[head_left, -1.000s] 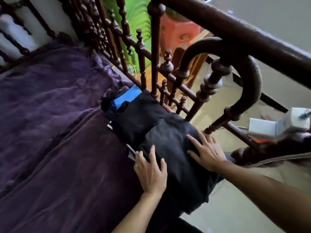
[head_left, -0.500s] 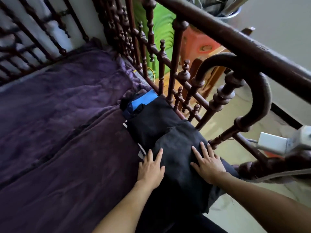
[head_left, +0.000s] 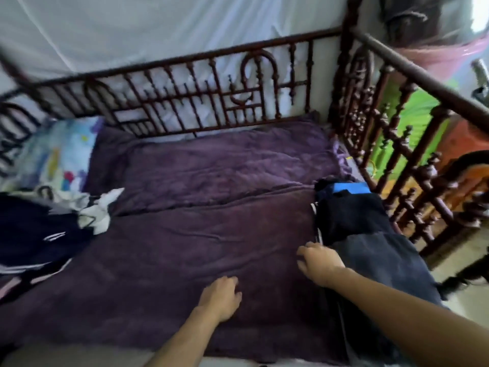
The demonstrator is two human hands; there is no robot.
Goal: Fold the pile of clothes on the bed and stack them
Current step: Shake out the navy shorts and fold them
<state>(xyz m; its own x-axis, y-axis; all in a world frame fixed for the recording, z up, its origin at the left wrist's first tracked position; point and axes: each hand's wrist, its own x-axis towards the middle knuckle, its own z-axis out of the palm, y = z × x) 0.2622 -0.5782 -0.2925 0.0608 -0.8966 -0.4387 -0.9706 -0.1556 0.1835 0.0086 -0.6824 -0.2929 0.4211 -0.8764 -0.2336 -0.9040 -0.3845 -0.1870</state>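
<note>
A stack of folded dark clothes (head_left: 354, 221) lies along the bed's right side, with a blue piece (head_left: 350, 187) at its far end and a dark grey garment (head_left: 383, 263) nearest me. An unfolded pile of dark and white clothes (head_left: 47, 229) lies at the left edge. My left hand (head_left: 219, 295) hovers over the purple bedcover (head_left: 198, 234), its fingers loosely curled and holding nothing. My right hand (head_left: 318, 263) is just left of the grey garment, fingers loosely curled, empty.
A carved dark wooden rail (head_left: 211, 86) runs along the far side and another rail (head_left: 412, 144) stands on the right. A patterned pillow (head_left: 53, 152) lies at the far left. White netting (head_left: 132, 30) hangs behind.
Both hands have lifted off the folded grey garment and moved left over the bedcover. The view has swung left, showing the whole bed and the unfolded pile.
</note>
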